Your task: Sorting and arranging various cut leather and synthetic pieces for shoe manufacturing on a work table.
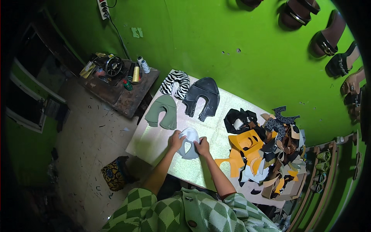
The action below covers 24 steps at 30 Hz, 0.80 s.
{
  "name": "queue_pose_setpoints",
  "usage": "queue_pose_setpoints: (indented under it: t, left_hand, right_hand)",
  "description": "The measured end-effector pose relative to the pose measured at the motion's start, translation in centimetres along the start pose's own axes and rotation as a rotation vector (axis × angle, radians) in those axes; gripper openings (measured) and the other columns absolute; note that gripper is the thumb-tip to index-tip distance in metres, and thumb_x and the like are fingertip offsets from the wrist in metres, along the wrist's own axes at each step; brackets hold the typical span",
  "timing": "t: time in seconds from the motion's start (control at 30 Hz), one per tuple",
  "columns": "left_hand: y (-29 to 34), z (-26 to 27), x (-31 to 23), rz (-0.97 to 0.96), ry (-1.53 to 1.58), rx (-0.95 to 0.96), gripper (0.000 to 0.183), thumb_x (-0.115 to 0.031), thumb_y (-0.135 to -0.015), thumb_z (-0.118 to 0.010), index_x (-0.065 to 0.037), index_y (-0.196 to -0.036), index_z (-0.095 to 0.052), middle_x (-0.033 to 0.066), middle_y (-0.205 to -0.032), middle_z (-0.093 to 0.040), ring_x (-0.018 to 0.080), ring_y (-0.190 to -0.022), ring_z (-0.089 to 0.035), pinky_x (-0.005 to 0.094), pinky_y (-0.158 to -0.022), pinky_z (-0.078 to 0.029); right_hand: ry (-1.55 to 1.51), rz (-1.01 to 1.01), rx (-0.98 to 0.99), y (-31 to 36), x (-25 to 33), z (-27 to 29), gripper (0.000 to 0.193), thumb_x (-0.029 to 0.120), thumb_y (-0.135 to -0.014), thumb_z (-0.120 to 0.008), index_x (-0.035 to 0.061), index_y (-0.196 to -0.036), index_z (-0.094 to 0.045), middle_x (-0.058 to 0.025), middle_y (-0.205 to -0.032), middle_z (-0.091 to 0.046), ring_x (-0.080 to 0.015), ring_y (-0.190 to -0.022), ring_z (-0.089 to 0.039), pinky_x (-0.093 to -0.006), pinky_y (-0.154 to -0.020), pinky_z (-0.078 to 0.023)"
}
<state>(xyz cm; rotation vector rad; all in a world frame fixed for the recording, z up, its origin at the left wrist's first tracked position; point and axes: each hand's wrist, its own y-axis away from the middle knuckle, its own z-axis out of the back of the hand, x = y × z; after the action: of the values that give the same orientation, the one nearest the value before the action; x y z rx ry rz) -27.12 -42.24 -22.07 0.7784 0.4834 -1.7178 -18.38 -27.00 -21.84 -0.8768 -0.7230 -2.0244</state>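
Green-painted wall [185,42]: standing beyond the table's far edge; limiting reach that way.
Pale table with a glittery sheet covering [210,135]: set slantwise, perhaps for an easy reach; showing open sheeting between laid-out pieces and offcuts.
Loose heap of orange, black, tan and patterned offcuts [234,159]: massed at the right, probably to spare the middle; crowding any wide sweep rightward.
Glossy black U-shaped piece [201,91]: lying flat near the far edge, opening toward the near side, probably to keep its shape.
Olive-green U-shaped piece [161,106]: laid apart by colour, seemingly; close along the left edge.
Zebra-print U-shaped piece [171,80]: tucked into the far-left corner, just beside the black one; cannot tell if touching.
Pale grey curved piece with a central opening [191,135]: held over the table's near part, below the green and black ones.
Left hand [176,141]: closed narrowly on the grey piece's left rim, likely for steadying.
Right hand [203,147]: pinching the opposite rim, likely for even tension; with some room before the heap.
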Motion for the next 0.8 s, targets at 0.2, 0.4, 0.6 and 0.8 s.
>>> queue_pose_setpoints:
  t: [0.2,0.4,0.6,0.8]
  left_hand:
    - [1.6,7.1,6.5,0.074,0.209,0.082,0.042,-0.037,-0.069,-0.075,-0.001,-0.086,-0.063,0.0137,-0.081,-0.065,0.0256,-0.074,-0.063,0.0338,-0.066,-0.048]
    - [-1.3,14.7,15.9,0.094,0.205,-0.017,0.042,-0.034,-0.064,-0.080,0.000,-0.083,-0.063,0.0148,-0.080,-0.065,0.0237,-0.073,-0.063,0.0318,-0.066,-0.048]
    - [-1.1,17.0,11.7,0.048,-0.089,-0.043,0.042,-0.031,-0.063,-0.081,-0.005,-0.089,-0.061,0.0111,-0.095,-0.060,0.0277,-0.086,-0.058,0.0357,-0.073,-0.047]
    - [0.5,17.6,9.6,-0.030,-0.244,-0.267,0.049,-0.026,-0.069,-0.074,-0.011,-0.109,-0.051,0.0081,-0.108,-0.051,0.0297,-0.104,-0.046,0.0418,-0.087,-0.037]
  right_hand:
    - [-0.241,-0.133,0.359,1.6,2.8,-3.7,0.041,0.028,-0.069,-0.080,-0.0002,-0.086,-0.057,-0.0054,-0.074,-0.060,-0.0117,-0.063,-0.056,-0.0273,-0.057,-0.047]
    - [-0.116,-0.025,0.240,2.2,11.0,-14.0,0.044,0.034,-0.064,-0.081,0.0009,-0.082,-0.059,-0.0082,-0.071,-0.062,-0.0180,-0.062,-0.059,-0.0303,-0.059,-0.048]
    - [0.039,-0.020,0.032,2.4,12.4,-15.4,0.050,0.040,-0.062,-0.079,0.0038,-0.088,-0.057,-0.0115,-0.075,-0.062,-0.0245,-0.068,-0.062,-0.0350,-0.062,-0.049]
    - [-0.016,0.037,-0.043,4.2,13.7,-12.4,0.045,0.041,-0.076,-0.067,0.0050,-0.098,-0.052,-0.0114,-0.082,-0.058,-0.0257,-0.073,-0.058,-0.0367,-0.067,-0.046]
